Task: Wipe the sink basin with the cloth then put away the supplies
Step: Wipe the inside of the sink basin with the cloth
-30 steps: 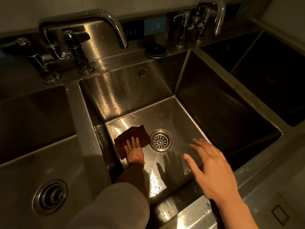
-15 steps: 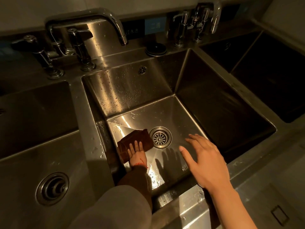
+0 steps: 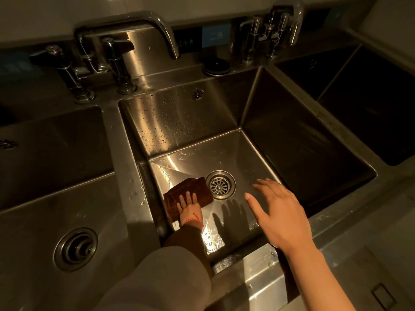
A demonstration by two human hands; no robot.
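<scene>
Left hand [image 3: 189,207] flat on cloth [image 3: 188,195], long axis toward drain [image 3: 220,185]; right hand [image 3: 277,212] spread, empty.

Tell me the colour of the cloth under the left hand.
Dark reddish brown, plain; the cloth shows in the head view.

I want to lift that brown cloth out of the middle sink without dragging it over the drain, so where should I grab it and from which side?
Pinch the cloth at its far edge, reaching down from above. It lies folded flat on the basin floor, the left hand pressing its near part, the drain right beside it. A top pinch likely lifts it clear.
</scene>
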